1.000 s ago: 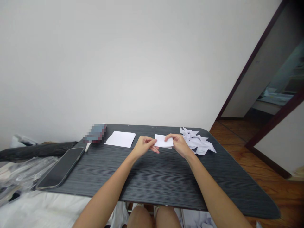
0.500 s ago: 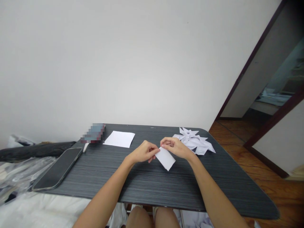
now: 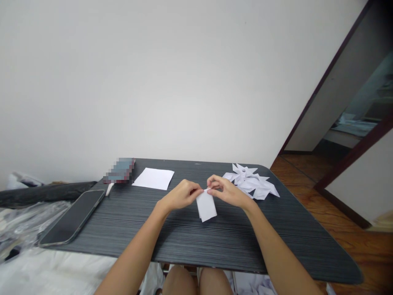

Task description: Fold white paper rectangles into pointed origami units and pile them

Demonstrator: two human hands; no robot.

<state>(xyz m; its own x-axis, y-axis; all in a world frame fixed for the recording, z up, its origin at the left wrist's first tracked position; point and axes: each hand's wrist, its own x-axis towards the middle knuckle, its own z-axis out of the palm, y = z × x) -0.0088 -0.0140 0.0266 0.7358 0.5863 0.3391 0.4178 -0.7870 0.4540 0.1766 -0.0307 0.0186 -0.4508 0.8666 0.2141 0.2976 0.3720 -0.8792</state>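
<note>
A small folded piece of white paper (image 3: 206, 207) hangs just above the dark table, its upper edge between my two hands. My left hand (image 3: 186, 193) pinches the top left corner with thumb and fingers. At the top right corner, my right hand (image 3: 223, 190) grips the same edge between thumb and fingertips. The lower end of the paper points toward me, slightly tilted. Behind my right hand lie several folded white paper pieces (image 3: 256, 184) with pointed tips, heaped together.
A stack of flat white paper (image 3: 154, 178) lies at the back left of the dark table (image 3: 129, 225). Beside it is a blurred-out object (image 3: 121, 170). A black phone (image 3: 73, 218) rests at the left edge. Plastic wrapping (image 3: 24, 223) lies further left.
The folded paper has swung from slanting down to the right to hanging nearly straight toward me. Both hands still pinch its upper edge and have shifted only slightly.
</note>
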